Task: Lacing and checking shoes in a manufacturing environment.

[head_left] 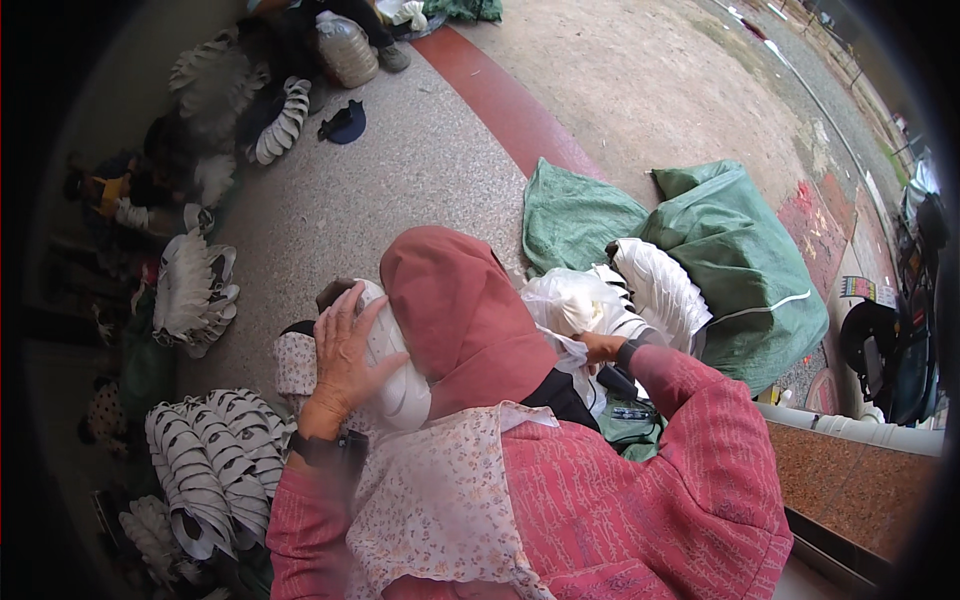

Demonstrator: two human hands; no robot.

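Observation:
My left hand (pixel 348 345) lies with its fingers spread over a bundle of nested white curved pieces (pixel 392 350), which look like shoe uppers. Beside that bundle rises a rounded shape draped in maroon cloth (pixel 455 300). On its other side, my right hand (pixel 600 348) pinches the edge of a thin white plastic bag (pixel 570 303); most of its fingers are hidden. Another stack of white pieces (pixel 660 285) leans just beyond the bag, against a large green woven sack (pixel 740 270).
Several rows of nested white pieces (pixel 215 455) lie at the lower left, with another cluster (pixel 192 290) farther up. A dark blue cap (pixel 343 122) is on the speckled floor (pixel 400 180). At the top, a person sits by a clear bag (pixel 346 50). A tiled ledge (pixel 850 490) stands at right.

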